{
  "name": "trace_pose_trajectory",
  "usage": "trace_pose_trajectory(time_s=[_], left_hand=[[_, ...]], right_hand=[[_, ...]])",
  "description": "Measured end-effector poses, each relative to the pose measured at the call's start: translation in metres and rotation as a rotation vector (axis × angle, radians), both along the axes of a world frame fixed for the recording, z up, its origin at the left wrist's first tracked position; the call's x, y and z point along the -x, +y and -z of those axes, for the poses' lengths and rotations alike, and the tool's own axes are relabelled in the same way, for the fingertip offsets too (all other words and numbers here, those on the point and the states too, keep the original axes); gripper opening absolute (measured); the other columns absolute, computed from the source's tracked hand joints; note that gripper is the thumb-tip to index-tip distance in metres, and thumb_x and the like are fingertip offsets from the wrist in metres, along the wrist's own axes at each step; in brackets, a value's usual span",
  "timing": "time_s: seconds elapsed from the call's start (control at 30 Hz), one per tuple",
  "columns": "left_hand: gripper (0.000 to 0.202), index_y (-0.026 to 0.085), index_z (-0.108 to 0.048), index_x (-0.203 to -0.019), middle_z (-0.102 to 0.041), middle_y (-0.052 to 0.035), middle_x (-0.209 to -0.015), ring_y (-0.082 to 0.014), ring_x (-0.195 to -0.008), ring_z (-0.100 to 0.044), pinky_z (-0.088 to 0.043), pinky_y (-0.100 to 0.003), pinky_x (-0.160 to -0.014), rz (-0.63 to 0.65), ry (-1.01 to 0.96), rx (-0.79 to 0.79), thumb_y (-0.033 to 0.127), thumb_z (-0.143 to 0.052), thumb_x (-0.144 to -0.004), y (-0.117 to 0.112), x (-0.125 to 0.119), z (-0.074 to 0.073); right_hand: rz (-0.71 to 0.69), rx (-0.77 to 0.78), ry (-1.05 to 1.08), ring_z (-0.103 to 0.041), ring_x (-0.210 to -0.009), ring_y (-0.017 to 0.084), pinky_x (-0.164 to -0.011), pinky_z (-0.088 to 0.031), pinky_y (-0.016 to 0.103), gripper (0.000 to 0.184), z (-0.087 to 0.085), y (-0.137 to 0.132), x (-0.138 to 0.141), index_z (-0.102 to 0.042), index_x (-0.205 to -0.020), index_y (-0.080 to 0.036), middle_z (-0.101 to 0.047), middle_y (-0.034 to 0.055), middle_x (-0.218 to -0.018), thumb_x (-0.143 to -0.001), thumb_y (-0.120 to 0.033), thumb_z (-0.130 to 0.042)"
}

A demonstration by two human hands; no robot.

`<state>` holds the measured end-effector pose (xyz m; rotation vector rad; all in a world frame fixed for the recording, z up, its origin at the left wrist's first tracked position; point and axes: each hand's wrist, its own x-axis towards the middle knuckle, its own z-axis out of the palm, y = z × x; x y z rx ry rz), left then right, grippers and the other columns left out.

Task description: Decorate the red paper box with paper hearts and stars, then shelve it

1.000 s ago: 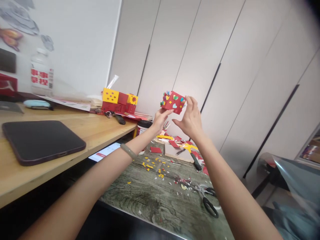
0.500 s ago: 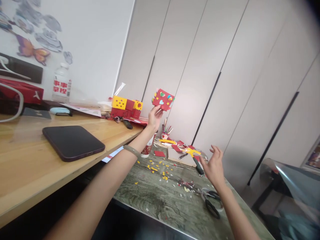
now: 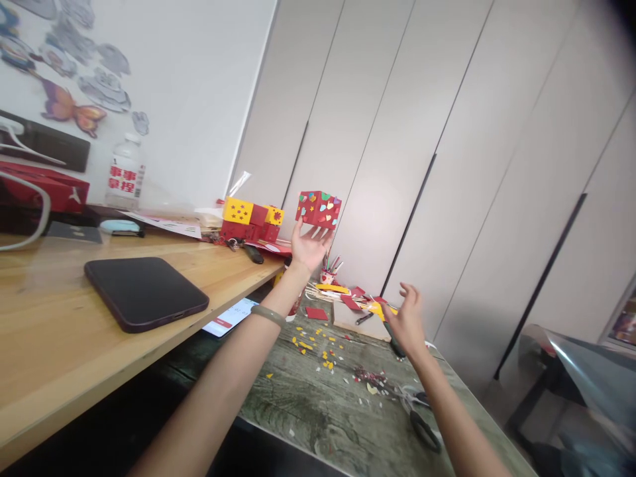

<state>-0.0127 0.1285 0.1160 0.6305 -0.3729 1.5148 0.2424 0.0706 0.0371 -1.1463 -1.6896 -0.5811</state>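
Note:
My left hand holds up a small red paper box from beneath, fingers spread along its lower edge. Coloured hearts and stars cover the two faces turned toward me. A bracelet circles my left wrist. Over the right part of the grey wooden table, my right hand hovers with fingers apart and nothing in them. Below it are a dark-handled tool, partly hidden by the hand, and scissors, partly behind my right forearm. Yellow paper cutouts and small scraps lie scattered on the table.
At left, a wooden desk carries a black tablet-like device, a bottle and yellow-and-red boxes. A lit phone rests below its edge. Behind stand a pen cup and tall cabinet doors.
The red box has turned in my left hand, now showing two faces, and sits slightly lower. My left fingers have spread beneath it. My right hand has shifted left a little.

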Motion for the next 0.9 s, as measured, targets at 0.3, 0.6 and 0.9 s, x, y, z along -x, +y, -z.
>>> trace_pose_trajectory(time_s=[0.3, 0.6, 0.9], left_hand=[[0.029, 0.021, -0.053, -0.089, -0.057, -0.0033, -0.095, -0.0200, -0.093, -0.059, -0.048, -0.033, -0.079, -0.209, 0.085, 0.025, 0.038, -0.062, -0.067, 0.000, 0.000, 0.003], [0.070, 0.028, -0.031, -0.119, -0.043, -0.0058, -0.126, -0.0180, -0.106, -0.054, -0.047, -0.031, -0.085, -0.847, 0.116, -0.027, 0.017, -0.071, -0.062, 0.008, -0.008, -0.002], [0.078, 0.028, -0.021, -0.126, -0.032, -0.0114, -0.136, -0.0205, -0.116, -0.048, -0.050, -0.030, -0.086, -1.011, 0.118, -0.080, 0.021, -0.071, -0.067, -0.014, -0.029, -0.005]], right_hand=[[-0.259, -0.027, -0.147, -0.044, -0.110, 0.026, -0.093, -0.039, 0.044, 0.062, -0.087, 0.002, 0.097, -0.032, -0.123, -0.014, -0.036, 0.0161, -0.121, -0.071, -0.030, -0.060], [-0.543, 0.155, 0.276, -0.042, -0.115, 0.026, -0.092, -0.041, 0.044, 0.064, -0.098, 0.006, 0.139, -0.030, -0.119, -0.021, -0.035, 0.0144, -0.129, -0.069, -0.044, -0.062], [-0.310, -0.253, -0.052, -0.027, -0.122, 0.026, -0.099, -0.029, 0.046, 0.058, -0.108, -0.011, 0.167, -0.032, -0.128, -0.023, -0.031, 0.0118, -0.127, -0.078, -0.042, -0.056]])
